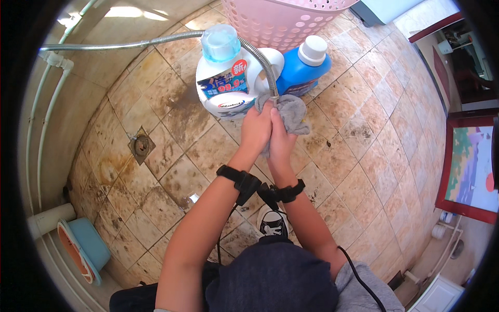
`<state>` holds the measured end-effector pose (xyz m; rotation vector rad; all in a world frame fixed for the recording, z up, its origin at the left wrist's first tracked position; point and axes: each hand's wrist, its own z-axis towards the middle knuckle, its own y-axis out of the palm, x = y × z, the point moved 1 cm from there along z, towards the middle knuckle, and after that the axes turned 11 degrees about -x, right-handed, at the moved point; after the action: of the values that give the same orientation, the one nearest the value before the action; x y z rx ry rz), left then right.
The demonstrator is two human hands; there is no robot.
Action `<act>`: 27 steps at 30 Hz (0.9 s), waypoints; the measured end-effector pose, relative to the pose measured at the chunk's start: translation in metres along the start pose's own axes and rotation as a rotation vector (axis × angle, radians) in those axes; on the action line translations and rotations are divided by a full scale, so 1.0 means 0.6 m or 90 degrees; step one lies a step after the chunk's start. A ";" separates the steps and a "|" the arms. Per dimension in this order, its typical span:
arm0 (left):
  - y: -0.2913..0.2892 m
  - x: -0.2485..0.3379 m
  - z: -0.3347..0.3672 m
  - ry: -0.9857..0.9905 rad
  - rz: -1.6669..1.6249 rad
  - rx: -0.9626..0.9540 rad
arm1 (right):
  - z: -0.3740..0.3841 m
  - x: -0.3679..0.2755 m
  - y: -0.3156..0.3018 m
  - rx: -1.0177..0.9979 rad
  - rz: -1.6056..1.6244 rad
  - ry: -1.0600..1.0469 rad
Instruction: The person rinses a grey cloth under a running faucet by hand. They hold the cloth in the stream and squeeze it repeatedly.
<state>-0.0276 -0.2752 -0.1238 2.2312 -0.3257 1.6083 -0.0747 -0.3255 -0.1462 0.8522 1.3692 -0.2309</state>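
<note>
Both my hands are closed together around a grey cloth [294, 115], my left hand [255, 129] beside my right hand [281, 138]. A flexible metal hose [267, 67] arches down into the cloth from above. My fingers and the cloth hide how its end is held. Just beyond my hands stands a large white detergent bottle [210, 78] with a clear bluish cap [221, 44]. To its right is a blue bottle [297, 70] with a white cap [313, 50]. Black straps [244, 183] with small devices and cables are on both wrists.
A pink perforated basket [249, 23] stands behind the bottles. Stained brown tiles [343, 156] cover the floor, with a drain [141, 146] at left. White pipes [47, 104] run along the left wall. Basins [86, 249] lean at lower left; a red-framed picture [470, 166] is at right.
</note>
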 end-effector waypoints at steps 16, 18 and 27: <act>-0.034 -0.026 -0.046 0.011 0.092 0.036 | -0.003 0.011 -0.032 0.026 0.133 0.021; -0.018 -0.024 -0.058 0.198 0.187 -0.007 | -0.018 0.016 -0.037 -0.057 0.155 0.027; -0.079 -0.057 -0.048 0.076 0.081 0.109 | -0.033 -0.052 -0.004 -0.118 0.348 0.165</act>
<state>-0.0447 -0.2213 -0.1557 2.2651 -0.3143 1.8919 -0.0985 -0.3244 -0.1175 1.0877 1.3155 0.4359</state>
